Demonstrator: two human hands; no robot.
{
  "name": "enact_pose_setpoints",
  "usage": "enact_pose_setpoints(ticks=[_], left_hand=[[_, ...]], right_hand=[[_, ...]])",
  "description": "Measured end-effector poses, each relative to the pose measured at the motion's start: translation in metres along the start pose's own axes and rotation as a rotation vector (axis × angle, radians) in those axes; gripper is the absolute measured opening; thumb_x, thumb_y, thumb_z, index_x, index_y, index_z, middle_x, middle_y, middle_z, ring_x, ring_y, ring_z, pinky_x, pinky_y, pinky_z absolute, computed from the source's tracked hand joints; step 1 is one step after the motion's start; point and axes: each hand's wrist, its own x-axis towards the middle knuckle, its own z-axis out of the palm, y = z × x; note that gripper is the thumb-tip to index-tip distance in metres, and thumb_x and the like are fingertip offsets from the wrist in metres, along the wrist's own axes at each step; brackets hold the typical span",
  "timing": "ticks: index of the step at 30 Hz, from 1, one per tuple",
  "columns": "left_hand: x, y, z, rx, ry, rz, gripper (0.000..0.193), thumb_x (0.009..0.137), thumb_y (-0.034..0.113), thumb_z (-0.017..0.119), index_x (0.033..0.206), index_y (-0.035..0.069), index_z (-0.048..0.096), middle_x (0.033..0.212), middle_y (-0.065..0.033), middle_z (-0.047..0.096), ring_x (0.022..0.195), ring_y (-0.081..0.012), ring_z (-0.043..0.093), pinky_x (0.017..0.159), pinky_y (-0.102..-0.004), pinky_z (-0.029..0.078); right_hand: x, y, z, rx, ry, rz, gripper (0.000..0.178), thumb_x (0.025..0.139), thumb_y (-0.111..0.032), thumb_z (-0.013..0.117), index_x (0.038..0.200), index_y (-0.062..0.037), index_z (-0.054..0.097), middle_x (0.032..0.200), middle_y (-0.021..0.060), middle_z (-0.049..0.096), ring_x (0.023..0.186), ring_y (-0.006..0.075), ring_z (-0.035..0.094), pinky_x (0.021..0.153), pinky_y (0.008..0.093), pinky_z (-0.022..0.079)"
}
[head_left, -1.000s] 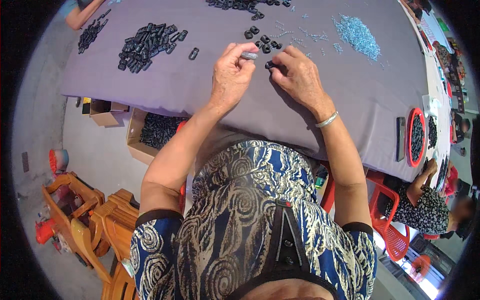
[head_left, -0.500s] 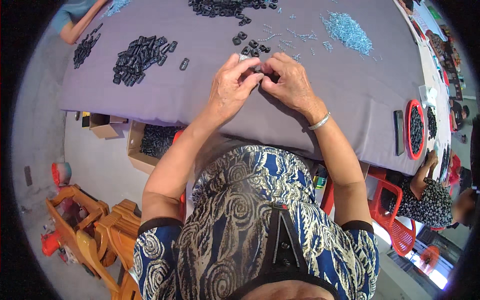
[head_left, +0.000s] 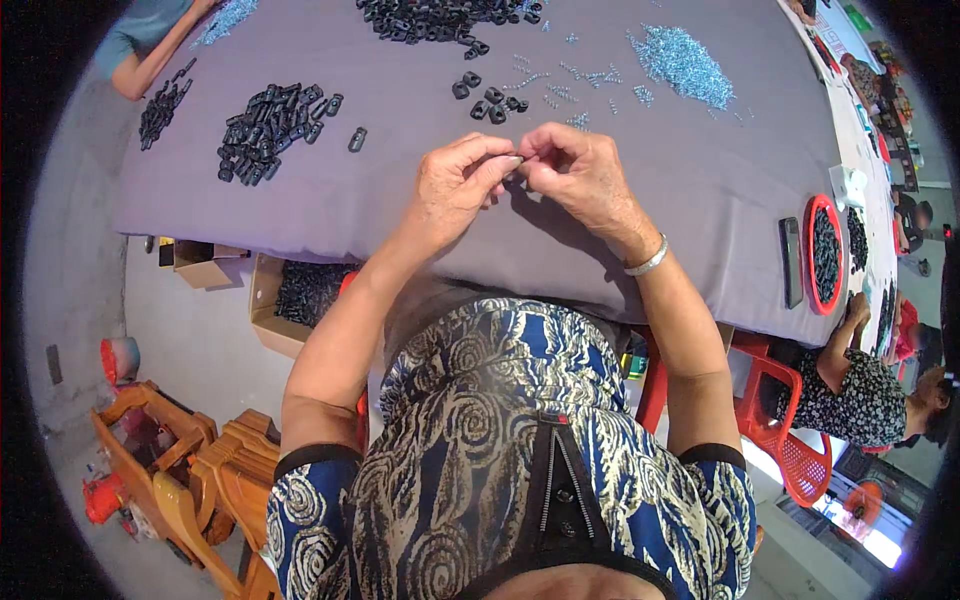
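Left hand (head_left: 447,190): moved in to meet right hand (head_left: 582,180), apart earlier
Fingers (head_left: 545,141): both hands pinching, item hidden
Black parts (head_left: 266,130): pile, worktop (head_left: 720,190) left
Springs (head_left: 685,65): far right

Bright, fairly even light covers the cloth (head_left: 720,190), with a soft shadow on the near side of the right hand (head_left: 575,175). The springs (head_left: 683,66) and bracelet (head_left: 650,257) glint; the black parts (head_left: 265,130) merge into dark clumps. At lower right, a patch of glare (head_left: 882,548) is blown out to white. Fisheye distortion bends the table edge, black fills the corners, and the people toward the right rim look small and soft. Detail between the fingertips is too small to tell.
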Motion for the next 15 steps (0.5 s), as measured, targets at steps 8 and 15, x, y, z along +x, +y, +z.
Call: enact_pose_setpoints(ticks=[8, 15], left_hand=[[0.0, -0.002, -0.003, -0.333, -0.011, -0.153, 0.024, 0.09, 0.012, 0.06, 0.109, -0.003, 0.06, 0.08, -0.0051, 0.061, 0.066, -0.009, 0.059, 0.057, -0.0226, 0.05], [0.003, -0.006, -0.001, -0.341, 0.108, -0.125, 0.025, 0.09, 0.011, 0.06, 0.11, -0.004, 0.059, 0.079, -0.0068, 0.062, 0.068, -0.0116, 0.06, 0.061, -0.0251, 0.052]], right_hand=[[0.028, 0.008, -0.034, -0.135, 0.168, -0.012, 0.012, 0.08, -0.01, 0.06, 0.088, -0.0021, 0.065, 0.071, 0.0065, 0.063, 0.066, 0.0084, 0.057, 0.062, 0.0257, 0.048], [0.048, 0.028, -0.035, -0.743, 0.158, -0.258, 0.012, 0.078, -0.013, 0.06, 0.084, -0.0036, 0.065, 0.08, 0.0128, 0.06, 0.076, 0.0306, 0.061, 0.068, 0.0398, 0.05]])
